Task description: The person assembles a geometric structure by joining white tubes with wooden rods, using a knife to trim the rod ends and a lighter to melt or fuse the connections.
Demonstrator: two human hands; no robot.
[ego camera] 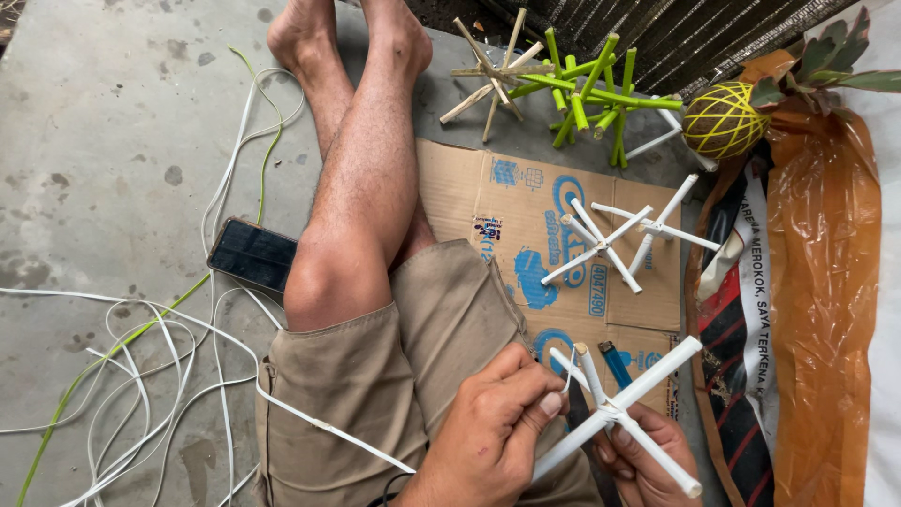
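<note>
My right hand [648,460] grips a white star-shaped frame of crossed tubes [624,408] from below, at its centre joint. My left hand [493,427] pinches a thin white strip [569,368] at the frame's upper arm, fingers closed on it. Both hands are low in the view, over my lap in tan shorts. A long white strip [319,424] runs from my hands across the shorts to the floor on the left.
A flat cardboard sheet [507,202] lies ahead with white tube frames [624,235], a blue lighter [615,364], green frames [591,94], a tan frame [493,70]. A yellow woven ball [723,120], orange plastic [826,282], a phone [251,255], loose strips [150,357] on concrete.
</note>
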